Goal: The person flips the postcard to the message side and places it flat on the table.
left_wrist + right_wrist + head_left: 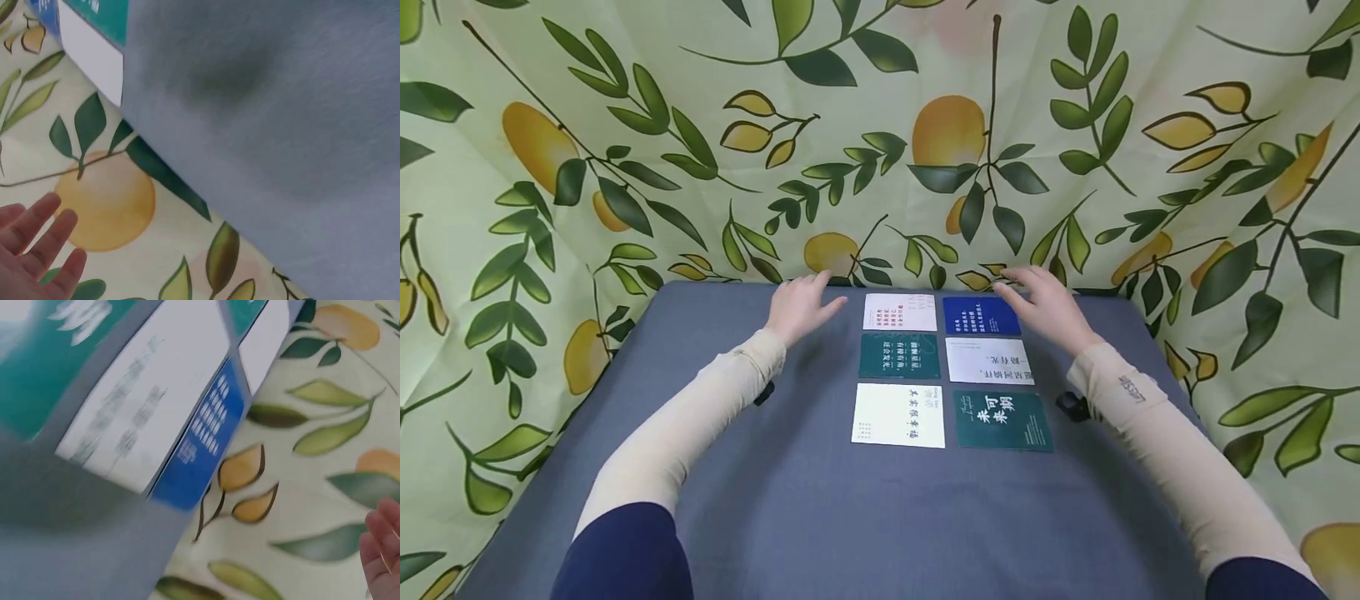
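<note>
Several printed cards lie flat in two columns of three on a grey-blue cloth. At the back are a pinkish-white card (900, 312) and a blue card (981, 317). A green card (899, 356) and a white card (989, 361) form the middle row. Nearest the front are a cream card (898, 415) and a green card with large white characters (1003, 421). My left hand (802, 306) is held left of the pinkish-white card, fingers relaxed, holding nothing. Beside the blue card, my right hand (1047, 307) is likewise empty, its thumb and fingertips overlapping the card's right edge in the head view.
The cloth-covered table (820, 517) extends toward me in front of the cards. A curtain (865, 100) printed with leaves and orange fruit hangs behind the table's far edge and along both sides. Dark wrist cameras (1072, 406) sit under the sleeves.
</note>
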A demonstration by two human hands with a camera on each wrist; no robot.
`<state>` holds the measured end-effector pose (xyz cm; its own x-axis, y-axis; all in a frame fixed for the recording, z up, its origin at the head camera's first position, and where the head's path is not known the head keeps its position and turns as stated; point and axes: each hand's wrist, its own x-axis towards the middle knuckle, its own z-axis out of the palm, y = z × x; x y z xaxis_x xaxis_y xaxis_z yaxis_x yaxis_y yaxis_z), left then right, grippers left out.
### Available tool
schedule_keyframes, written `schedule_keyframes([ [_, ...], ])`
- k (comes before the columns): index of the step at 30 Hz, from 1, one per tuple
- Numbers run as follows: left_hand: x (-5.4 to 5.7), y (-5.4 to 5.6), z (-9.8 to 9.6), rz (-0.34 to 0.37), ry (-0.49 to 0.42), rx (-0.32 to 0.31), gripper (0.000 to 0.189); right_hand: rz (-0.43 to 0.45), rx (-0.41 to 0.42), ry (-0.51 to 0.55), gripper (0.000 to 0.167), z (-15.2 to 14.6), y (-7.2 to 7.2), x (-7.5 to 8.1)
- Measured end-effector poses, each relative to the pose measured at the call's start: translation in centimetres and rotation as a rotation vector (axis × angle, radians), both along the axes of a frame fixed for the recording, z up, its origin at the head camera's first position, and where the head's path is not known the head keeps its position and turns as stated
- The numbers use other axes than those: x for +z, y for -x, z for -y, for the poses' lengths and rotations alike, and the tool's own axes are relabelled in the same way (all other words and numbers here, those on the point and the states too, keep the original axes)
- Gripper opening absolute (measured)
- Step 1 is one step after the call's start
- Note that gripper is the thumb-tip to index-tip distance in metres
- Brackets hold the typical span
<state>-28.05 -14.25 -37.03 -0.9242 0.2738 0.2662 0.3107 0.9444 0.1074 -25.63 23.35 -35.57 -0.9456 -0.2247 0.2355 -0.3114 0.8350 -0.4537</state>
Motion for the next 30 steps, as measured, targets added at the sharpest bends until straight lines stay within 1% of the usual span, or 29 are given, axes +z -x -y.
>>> schedule_keyframes([
  [2,0.3,1.0,-0.3,0.045,-0.023,0.032,0.056,0.032,0.005,0.029,0.063,1.2,1.3,0.0],
  [5,0.6,2.4,-1.1,0.114,-0.067,0.108,0.058,0.092,-0.003,0.055,0.059,2.7,3.3,-0.1],
  [7,0.6,3.2,-1.6,0.157,-0.11,0.162,0.058,0.13,-0.012,0.084,0.055,3.4,4.4,-0.3],
  [9,0.5,3.9,-2.2,0.193,-0.163,0.214,0.057,0.16,-0.024,0.114,0.051,4.1,5.4,-0.6],
  [12,-0.1,4.4,-2.8,0.241,-0.277,0.281,0.054,0.201,-0.048,0.161,0.05,5.2,6.3,-1.5],
  [16,-1.4,4.3,-3.8,0.295,-0.426,0.348,0.051,0.285,-0.102,0.233,0.05,6.6,6.8,-3.5],
  [18,-2.2,4.3,-4.4,0.321,-0.492,0.366,0.05,0.324,-0.126,0.266,0.05,7.2,6.8,-4.6],
  [21,-3.6,4.1,-5.4,0.349,-0.546,0.389,0.05,0.36,-0.154,0.315,0.047,8.1,6.6,-6.1],
  [24,-4.9,4.0,-6.0,0.384,-0.604,0.424,0.049,0.372,-0.192,0.37,0.046,9.0,6.3,-7.4],
  [26,-6.0,4.3,-6.2,0.413,-0.649,0.445,0.048,0.383,-0.223,0.421,0.045,9.7,6.1,-8.1],
  [27,-6.8,4.7,-6.3,0.418,-0.67,0.45,0.048,0.387,-0.24,0.442,0.045,10.0,6.1,-8.5],
  [28,-7.4,4.8,-6.3,0.411,-0.691,0.443,0.047,0.389,-0.255,0.457,0.045,10.3,6.0,-8.7],
  [30,-10.6,6.6,-6.3,0.348,-0.709,0.434,0.045,0.398,-0.287,0.492,0.044,10.7,5.9,-9.2],
])
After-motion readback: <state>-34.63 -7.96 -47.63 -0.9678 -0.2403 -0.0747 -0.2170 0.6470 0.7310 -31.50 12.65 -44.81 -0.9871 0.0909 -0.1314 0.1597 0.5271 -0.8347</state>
